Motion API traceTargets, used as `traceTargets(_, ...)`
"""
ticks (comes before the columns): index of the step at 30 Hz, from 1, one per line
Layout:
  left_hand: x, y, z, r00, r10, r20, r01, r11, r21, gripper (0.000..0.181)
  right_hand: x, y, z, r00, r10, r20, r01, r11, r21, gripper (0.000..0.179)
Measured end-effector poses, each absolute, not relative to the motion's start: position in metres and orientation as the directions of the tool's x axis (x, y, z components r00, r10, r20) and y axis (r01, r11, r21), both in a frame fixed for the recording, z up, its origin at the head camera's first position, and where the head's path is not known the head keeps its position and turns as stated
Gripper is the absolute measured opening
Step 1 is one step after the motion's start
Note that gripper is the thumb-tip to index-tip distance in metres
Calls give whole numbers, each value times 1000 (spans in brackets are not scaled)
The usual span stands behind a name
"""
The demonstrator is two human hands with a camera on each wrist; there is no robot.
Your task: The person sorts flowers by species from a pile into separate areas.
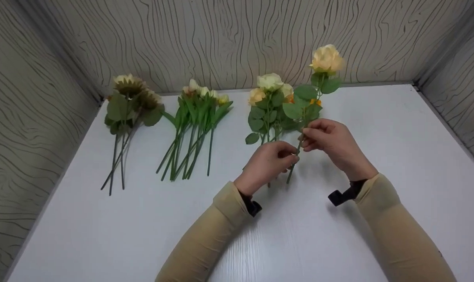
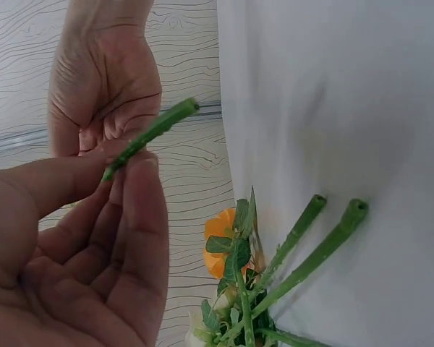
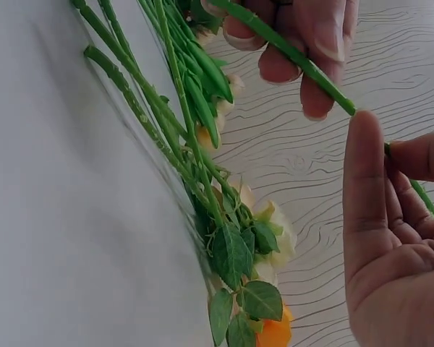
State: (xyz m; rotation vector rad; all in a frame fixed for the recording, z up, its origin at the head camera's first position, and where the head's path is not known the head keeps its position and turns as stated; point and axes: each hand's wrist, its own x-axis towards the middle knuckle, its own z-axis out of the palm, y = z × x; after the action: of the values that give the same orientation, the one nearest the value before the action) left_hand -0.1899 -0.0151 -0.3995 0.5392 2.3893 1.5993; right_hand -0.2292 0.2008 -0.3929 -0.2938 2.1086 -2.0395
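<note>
Both hands hold a single artificial peach rose (image 1: 327,59), upright and tilted a little to the right, above the table. My right hand (image 1: 332,143) pinches its green stem (image 3: 293,54) between thumb and forefinger, just under the leaves. Lower on the same stem, my left hand (image 1: 268,162) pinches it with thumb and fingertips; the cut stem end (image 2: 181,112) sticks out past them. Behind the hands lies a bunch of roses (image 1: 269,82) in cream, peach and orange, its stems pointing to the front and partly hidden by the left hand.
Left of the roses lies a bunch of tulips (image 1: 195,105) with long green leaves. Farther left are sunflower-like flowers (image 1: 129,88) with crossed stems. All lie on a white table (image 1: 123,235), against a wood-patterned back wall (image 1: 221,39).
</note>
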Motion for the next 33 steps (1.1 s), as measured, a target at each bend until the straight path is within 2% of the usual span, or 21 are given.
traceTargets(4, -189, -18, -400, -911, 411, -2, 153, 342, 927, 11, -227, 197, -391, -965, -263, 0, -7, 26, -1000, 39)
traceTargets(10, -188, -19, -397, -897, 441, -39, 157, 400, 903, 10, -225, 199, -384, -987, -158, -9, 18, -57, -998, 46)
traceTargets(17, -185, -20, -394, -882, 468, -63, 182, 461, 869, 12, -228, 198, -385, -989, -143, -42, 47, -31, -998, 44)
traceTargets(21, -185, -31, -382, -905, 425, 32, 273, 521, 809, 21, -231, 199, -384, -992, -119, -34, 35, -4, -999, 41)
traceTargets(24, -186, -45, -370, -935, 325, 145, 308, 537, 785, 29, -238, 197, -385, -993, -105, -57, 49, 79, -996, 39)
traceTargets(28, -187, -63, -360, -949, 201, 241, 310, 480, 821, 33, -254, 189, -386, -986, -137, -97, 63, 236, -970, 41)
traceTargets(33, -190, -70, -357, -948, 161, 276, 319, 430, 845, 34, -275, 176, -393, -979, -150, -140, 82, 338, -937, 37)
